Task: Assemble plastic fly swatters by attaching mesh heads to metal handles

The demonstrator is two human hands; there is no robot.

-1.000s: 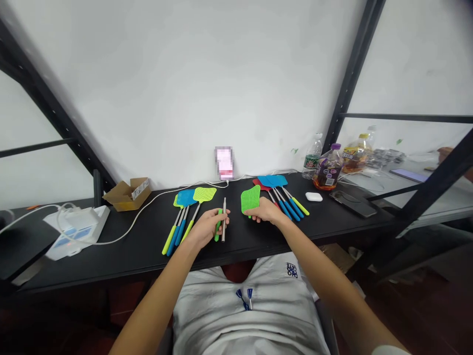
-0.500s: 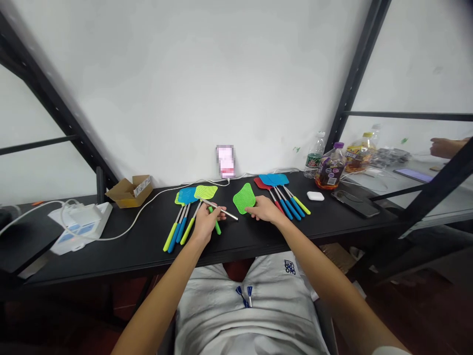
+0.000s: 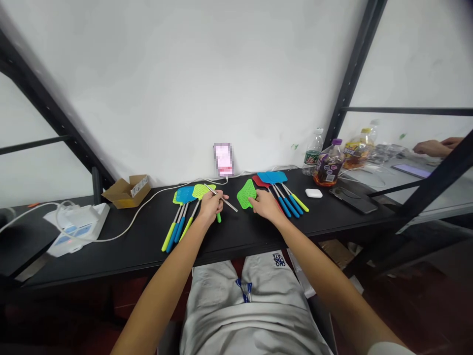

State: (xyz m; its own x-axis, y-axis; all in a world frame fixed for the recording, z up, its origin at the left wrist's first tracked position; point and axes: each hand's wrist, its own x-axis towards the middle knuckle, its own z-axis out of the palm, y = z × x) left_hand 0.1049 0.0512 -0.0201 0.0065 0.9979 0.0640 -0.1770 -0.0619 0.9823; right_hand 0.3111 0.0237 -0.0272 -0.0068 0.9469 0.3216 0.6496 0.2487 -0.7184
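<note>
My left hand (image 3: 210, 206) is closed around a thin silver metal rod (image 3: 231, 206) that slants down to the right. A bright green handle (image 3: 219, 217) pokes out below the same hand; whether it joins the rod is hidden. My right hand (image 3: 266, 204) pinches the lower right edge of a green fly swatter head (image 3: 246, 195), whose perforated mesh tilts up. The rod's tip and the swatter head are apart. Left of my left hand lie several fly swatters with blue (image 3: 185, 194) and yellow-green heads (image 3: 201, 191). Beyond my right hand fan out several more, with red (image 3: 260, 181) and blue heads (image 3: 277, 177).
A phone (image 3: 223, 159) leans on the wall, its cable (image 3: 148, 197) crossing the black table (image 3: 140, 251). An open carton (image 3: 127, 192) and white power strip (image 3: 83, 229) stand left. Bottles (image 3: 328, 165), a white earbud case (image 3: 314, 193) and a dark phone (image 3: 353, 199) are right. Another person's hand (image 3: 432, 148) shows far right.
Both hands have moved slightly up and toward each other, carrying the rod and the green swatter head. The green head has turned a little. The person's hands at far right have shifted left.
</note>
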